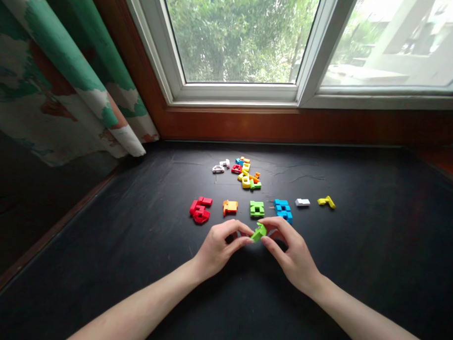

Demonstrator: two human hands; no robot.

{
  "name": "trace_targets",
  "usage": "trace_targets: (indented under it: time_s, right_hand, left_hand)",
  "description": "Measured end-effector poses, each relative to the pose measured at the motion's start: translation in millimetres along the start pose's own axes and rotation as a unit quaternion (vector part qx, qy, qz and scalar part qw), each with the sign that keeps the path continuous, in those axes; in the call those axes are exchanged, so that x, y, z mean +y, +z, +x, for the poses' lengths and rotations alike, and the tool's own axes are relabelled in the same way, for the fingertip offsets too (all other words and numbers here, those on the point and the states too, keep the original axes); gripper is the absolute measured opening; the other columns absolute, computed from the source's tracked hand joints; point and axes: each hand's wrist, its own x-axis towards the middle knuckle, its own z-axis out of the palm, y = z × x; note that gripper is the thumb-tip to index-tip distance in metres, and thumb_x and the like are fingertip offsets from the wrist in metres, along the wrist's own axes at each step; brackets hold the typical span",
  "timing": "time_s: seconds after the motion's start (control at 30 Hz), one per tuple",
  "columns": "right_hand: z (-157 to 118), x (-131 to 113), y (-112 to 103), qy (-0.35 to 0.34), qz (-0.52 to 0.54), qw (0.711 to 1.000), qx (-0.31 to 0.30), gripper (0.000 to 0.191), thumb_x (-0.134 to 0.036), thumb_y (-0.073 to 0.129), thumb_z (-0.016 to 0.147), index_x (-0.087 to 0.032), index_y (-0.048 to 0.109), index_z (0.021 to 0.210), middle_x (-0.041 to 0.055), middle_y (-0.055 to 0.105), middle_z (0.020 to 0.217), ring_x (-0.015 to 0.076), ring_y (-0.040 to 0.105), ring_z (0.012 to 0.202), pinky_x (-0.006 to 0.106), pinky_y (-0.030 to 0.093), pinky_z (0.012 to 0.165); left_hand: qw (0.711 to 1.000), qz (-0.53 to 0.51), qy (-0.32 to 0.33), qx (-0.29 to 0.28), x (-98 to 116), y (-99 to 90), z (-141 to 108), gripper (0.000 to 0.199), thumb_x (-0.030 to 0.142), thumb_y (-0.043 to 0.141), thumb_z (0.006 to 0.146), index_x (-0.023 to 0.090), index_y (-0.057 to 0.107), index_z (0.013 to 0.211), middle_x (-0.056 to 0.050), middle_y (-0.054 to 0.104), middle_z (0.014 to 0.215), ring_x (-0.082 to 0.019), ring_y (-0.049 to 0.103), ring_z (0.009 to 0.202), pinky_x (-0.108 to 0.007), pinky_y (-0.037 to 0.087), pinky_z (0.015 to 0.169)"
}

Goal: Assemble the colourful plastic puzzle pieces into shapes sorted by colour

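Observation:
Between the fingertips of both hands is a small green plastic toy piece [259, 232], raised and tilted. My left hand [224, 242] pinches its left end with thumb and fingers. On its other side, my right hand [288, 249] grips it the same way. Just beyond the hands lies a row of plastic pieces: red ones [200, 210], an orange one [230, 207], a green one [257, 209] and a blue group [283, 210]. The fingers of my right hand come close to the blue group and overlap its lower edge in view.
A white piece [302, 202] and a yellow piece [326, 202] continue the row rightward. Farther back is a loose pile with yellow pieces [246, 181], a red car-shaped piece [237, 168] and a white car-shaped piece [218, 169]. A window frame [232, 95] and curtain [120, 121] border the black surface [142, 236].

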Motion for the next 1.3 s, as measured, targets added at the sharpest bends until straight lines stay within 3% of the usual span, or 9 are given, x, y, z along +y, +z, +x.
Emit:
trace_targets:
  time_s: [0.4, 0.63, 0.77, 0.97, 1.3]
  right_hand:
    - [2.1, -0.7, -3.6, 0.004, 0.033, 0.999, -0.002, 0.022, -0.026, 0.048, 0.1, -0.027, 0.062, 0.117, 0.0059, 0.059, 0.116, 0.0212, 0.059, 0.11, 0.032, 0.05, 0.092]
    - [0.4, 5.2, 1.2, 0.053, 0.131, 0.99, 0.002, 0.019, -0.031, 0.053, 0.099, -0.027, 0.055, 0.117, 0.0044, 0.063, 0.106, 0.0183, 0.066, 0.095, 0.029, 0.056, 0.081]
    - [0.7, 5.1, 1.9, 0.06, 0.12, 0.991, 0.002, 0.018, -0.034, 0.059, 0.095, -0.025, 0.055, 0.11, 0.0043, 0.066, 0.103, 0.0192, 0.068, 0.096, 0.031, 0.056, 0.087]
    - [1.8, 1.1, 1.0, 0.062, 0.128, 0.99, -0.011, 0.019, -0.037, 0.061, 0.094, -0.024, 0.054, 0.106, 0.0038, 0.07, 0.096, 0.0188, 0.07, 0.088, 0.031, 0.058, 0.08]
    - [2.5, 2.3, -0.3, 0.069, 0.103, 0.991, -0.042, 0.016, -0.036, 0.063, 0.093, -0.023, 0.058, 0.102, 0.003, 0.068, 0.095, 0.0181, 0.068, 0.086, 0.03, 0.057, 0.079]
  left_hand:
    - [1.0, -0.003, -0.015, 0.025, 6.1, 1.2, 2.1, 0.007, 0.022, 0.065, 0.089, 0.015, 0.066, 0.089, -0.004, 0.07, 0.087, -0.016, 0.064, 0.077, -0.025, 0.05, 0.07]
    - [1.0, 0.003, -0.006, 0.028, 5.3, 0.9, 1.9, 0.006, 0.021, 0.065, 0.089, 0.016, 0.066, 0.092, -0.005, 0.07, 0.091, -0.017, 0.065, 0.082, -0.026, 0.051, 0.072]
    - [0.999, 0.013, 0.008, 0.029, 4.3, 1.3, 1.6, 0.009, 0.021, 0.067, 0.088, 0.016, 0.066, 0.096, -0.005, 0.07, 0.094, -0.018, 0.065, 0.085, -0.026, 0.052, 0.072]
    - [0.998, 0.027, 0.052, 0.005, 3.4, 1.2, 0.6, 0.019, 0.019, 0.071, 0.086, 0.017, 0.066, 0.104, -0.007, 0.069, 0.1, -0.018, 0.063, 0.087, -0.025, 0.052, 0.068]
    - [0.996, 0.054, 0.077, -0.008, 3.6, 1.3, -0.5, 0.014, 0.017, 0.069, 0.087, 0.018, 0.068, 0.101, -0.008, 0.065, 0.1, -0.018, 0.061, 0.089, -0.024, 0.052, 0.068]
